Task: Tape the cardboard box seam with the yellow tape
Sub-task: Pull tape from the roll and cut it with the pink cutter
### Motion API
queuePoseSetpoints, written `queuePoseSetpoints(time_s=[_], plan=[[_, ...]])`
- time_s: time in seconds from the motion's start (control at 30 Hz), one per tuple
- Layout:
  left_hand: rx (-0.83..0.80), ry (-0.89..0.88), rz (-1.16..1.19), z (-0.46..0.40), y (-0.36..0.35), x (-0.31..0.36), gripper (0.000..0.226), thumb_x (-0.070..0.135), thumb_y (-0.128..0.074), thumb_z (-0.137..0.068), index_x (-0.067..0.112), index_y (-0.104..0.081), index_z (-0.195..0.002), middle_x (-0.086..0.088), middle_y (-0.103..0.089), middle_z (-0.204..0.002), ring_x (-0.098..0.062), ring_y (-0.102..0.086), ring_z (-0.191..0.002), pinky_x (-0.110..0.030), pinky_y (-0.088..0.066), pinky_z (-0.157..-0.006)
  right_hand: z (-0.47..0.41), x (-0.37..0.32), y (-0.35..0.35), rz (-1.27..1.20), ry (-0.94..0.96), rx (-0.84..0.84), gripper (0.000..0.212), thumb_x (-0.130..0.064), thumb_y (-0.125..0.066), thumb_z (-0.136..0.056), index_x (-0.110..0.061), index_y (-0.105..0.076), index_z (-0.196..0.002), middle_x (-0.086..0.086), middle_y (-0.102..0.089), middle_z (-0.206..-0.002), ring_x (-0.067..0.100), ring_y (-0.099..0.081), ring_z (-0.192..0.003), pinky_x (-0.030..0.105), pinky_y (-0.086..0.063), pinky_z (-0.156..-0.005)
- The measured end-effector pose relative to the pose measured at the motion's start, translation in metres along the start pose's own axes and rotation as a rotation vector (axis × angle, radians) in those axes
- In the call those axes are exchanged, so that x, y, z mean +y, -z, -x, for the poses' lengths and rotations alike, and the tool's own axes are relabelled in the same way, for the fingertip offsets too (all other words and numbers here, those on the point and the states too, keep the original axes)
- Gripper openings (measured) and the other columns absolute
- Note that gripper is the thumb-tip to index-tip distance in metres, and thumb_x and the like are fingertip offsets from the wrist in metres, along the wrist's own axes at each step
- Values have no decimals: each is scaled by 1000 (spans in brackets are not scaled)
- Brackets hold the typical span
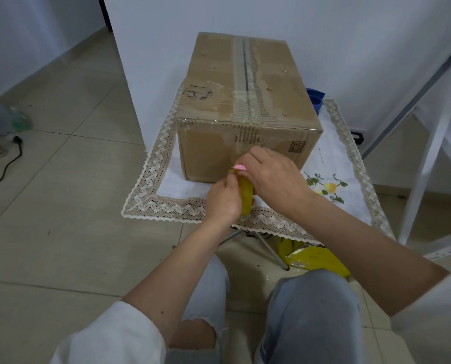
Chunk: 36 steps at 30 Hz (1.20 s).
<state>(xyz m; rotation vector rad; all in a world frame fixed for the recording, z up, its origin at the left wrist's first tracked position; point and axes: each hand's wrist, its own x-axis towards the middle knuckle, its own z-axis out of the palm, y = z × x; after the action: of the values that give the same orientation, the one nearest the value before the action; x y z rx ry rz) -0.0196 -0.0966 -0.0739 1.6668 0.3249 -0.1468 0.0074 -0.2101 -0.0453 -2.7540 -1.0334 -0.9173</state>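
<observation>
Both hands grip yellow tape before box.

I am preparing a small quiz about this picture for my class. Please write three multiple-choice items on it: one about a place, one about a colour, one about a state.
1. Where does the cardboard box stand?
A. on the lace-edged cloth
B. on the floor tiles
C. on the person's knees

2. What colour is the tape roll between the hands?
A. blue
B. yellow
C. red

3. What is the state of the box's top seam?
A. cut wide open, flaps up
B. covered with fresh yellow tape
C. closed, with old torn tape, no yellow tape on it

Answers:
1 A, the box rests on the cloth.
2 B, the roll held by the left hand and right hand is yellow.
3 C, the flaps lie flat under worn strips.
</observation>
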Motion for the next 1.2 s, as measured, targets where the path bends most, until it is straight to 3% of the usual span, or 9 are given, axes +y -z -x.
queuePoseSetpoints(time_s=[0.57, 0.7, 0.77, 0.83, 0.9, 1.0, 1.1, 1.2], plan=[[51, -14, -35, 3, -2, 8, 54, 48, -29, -88, 10, -64, -76, -21, -73, -88, -40, -69, -89, -55, -55, -86, 2, 2, 2, 20, -3, 0, 21, -1, -83, -71, -8, -66, -79, 8, -60, -74, 24, -59, -61, 31, -44, -51], [72, -24, -26, -5, -5, -1, 64, 53, -27, -74, 5, -69, -82, -20, -74, -85, -42, -70, -85, -59, -56, -83, 8, 8, 4, 25, -15, -17, 24, 1, -84, -66, -6, -66, -79, 9, -59, -73, 25, -58, -59, 30, -42, -49], [64, -23, -29, -2, -3, 2, 64, 52, -28, -77, 2, -68, -79, -17, -72, -80, -40, -68, -81, -54, -56, -82, 15, 13, 6, 27, -17, -22, 20, 3, -81, -70, -5, -66, -79, 10, -58, -73, 26, -57, -59, 31, -42, -50], [93, -6, -27, 2, 1, 8, 51, 39, -33, -94, 5, -57, -64, -9, -62, -62, -33, -58, -71, -38, -49, -71, 25, 18, 8, 38, -26, -24, 14, 2, -78, -77, -4, -66, -79, 10, -57, -72, 28, -57, -58, 31, -42, -49], [89, 0, -15, 2, 4, 7, 47, 27, -33, -101, 12, -61, -66, 0, -64, -52, -25, -57, -61, -35, -47, -67, 38, 23, 9, 43, -57, -19, 12, -4, -76, -84, -3, -65, -78, 11, -57, -71, 28, -57, -57, 32, -44, -48], [52, -4, 10, 1, 4, 5, 44, 27, -33, -101, 14, -67, -75, -3, -73, -66, -26, -64, -65, -39, -54, -72, 47, 24, 10, 6, -105, 11, 13, -11, -72, -90, -2, -65, -83, 11, -57, -74, 28, -57, -59, 36, -50, -47], [108, -15, -12, 1, 2, 3, 46, 30, -34, -101, 7, -63, -74, -14, -68, -76, -36, -61, -81, -43, -50, -74, 40, 15, 12, -42, -116, 52, 10, -13, -70, -91, -3, -68, -90, 11, -60, -79, 28, -59, -64, 36, -50, -52], [110, -22, -38, 2, 4, 2, 44, 29, -35, -102, 13, -54, -66, -6, -56, -70, -29, -52, -75, -36, -42, -70, 29, 8, 11, -76, -118, 70, 11, -13, -68, -90, -2, -68, -90, 12, -60, -79, 28, -59, -67, 35, -48, -54]])
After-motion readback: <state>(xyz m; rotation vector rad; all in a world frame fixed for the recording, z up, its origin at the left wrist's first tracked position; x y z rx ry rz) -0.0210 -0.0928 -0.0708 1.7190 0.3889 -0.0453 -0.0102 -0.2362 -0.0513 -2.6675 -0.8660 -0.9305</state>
